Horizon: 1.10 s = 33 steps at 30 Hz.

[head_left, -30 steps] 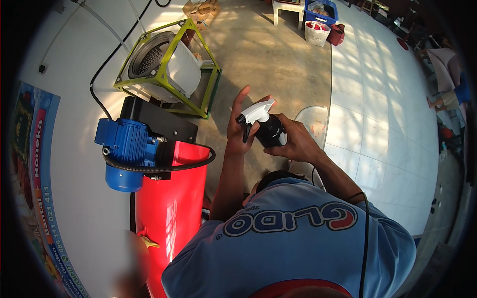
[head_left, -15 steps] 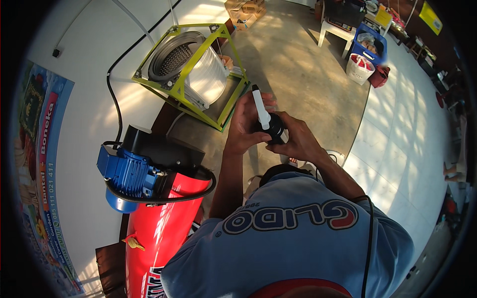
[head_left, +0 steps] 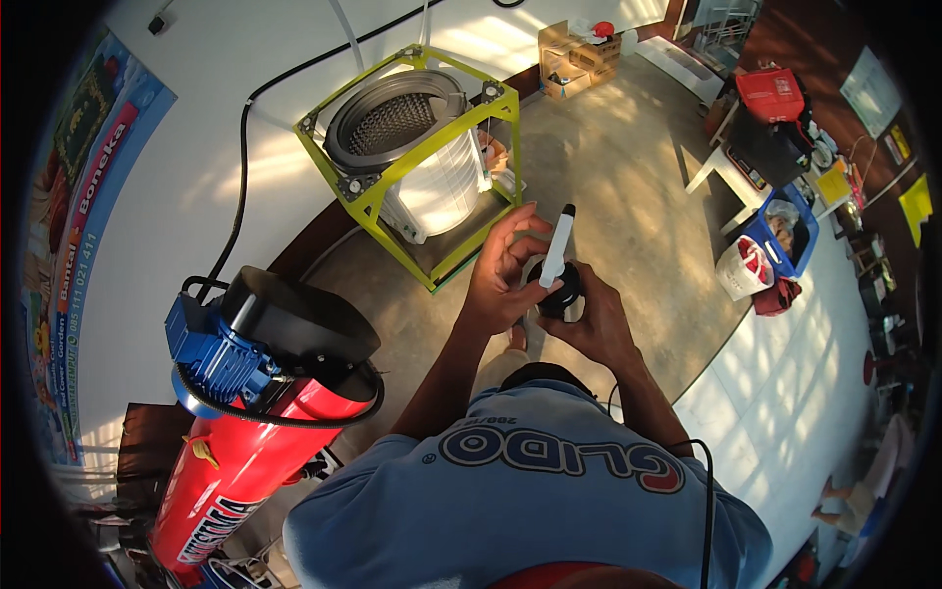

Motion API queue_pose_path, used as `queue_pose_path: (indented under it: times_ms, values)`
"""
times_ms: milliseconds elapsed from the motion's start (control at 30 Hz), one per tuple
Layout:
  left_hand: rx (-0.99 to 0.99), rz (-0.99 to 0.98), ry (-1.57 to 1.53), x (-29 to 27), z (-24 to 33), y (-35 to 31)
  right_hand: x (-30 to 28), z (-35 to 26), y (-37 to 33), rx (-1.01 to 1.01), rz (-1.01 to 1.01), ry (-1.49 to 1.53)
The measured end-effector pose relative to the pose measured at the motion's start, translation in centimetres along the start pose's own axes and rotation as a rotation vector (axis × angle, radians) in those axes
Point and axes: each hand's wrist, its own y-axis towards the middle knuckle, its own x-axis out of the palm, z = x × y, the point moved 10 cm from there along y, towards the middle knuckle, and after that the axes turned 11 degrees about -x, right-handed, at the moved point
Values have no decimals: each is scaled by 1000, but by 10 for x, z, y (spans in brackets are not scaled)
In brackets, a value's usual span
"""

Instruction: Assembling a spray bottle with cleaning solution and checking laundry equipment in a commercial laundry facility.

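Between my hands is a dark, round, bottle-like container (head_left: 559,300) with a long white spout-like piece (head_left: 556,250) on top, ending in a black tip. My right hand (head_left: 601,319) wraps the dark body from the right, thumb toward me. From the left, my left hand (head_left: 500,280) pinches near the base of the white piece, its thumb reaching across and its other fingers loosely curled. The container's underside is hidden. Both hands are held in front of my chest, above the floor.
Ahead to the left stands a yellow-green metal frame (head_left: 432,273) around a perforated drum (head_left: 392,123). Nearer left are a red cylindrical tank (head_left: 231,456) and a blue motor (head_left: 221,348). A cardboard box (head_left: 589,69), blue crate (head_left: 807,240) and white bag (head_left: 741,270) stand farther off.
My view has turned, so the surroundings sit differently. The white piece now leans right instead of left. My left fingers have curled in, with the thumb nearer the white piece's base.
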Motion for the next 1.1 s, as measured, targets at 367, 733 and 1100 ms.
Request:
queue_pose_path:
  times_ms: [367,733,1100]
  values:
    - [-80,103,84,-110,-62,151,19,130,177,-51,-113,76]
    - [-106,429,15,-240,-103,257,66,238,353,-157,-314,310]
    - [36,814,64,-310,-165,373,93,346,504,-325,-531,317]
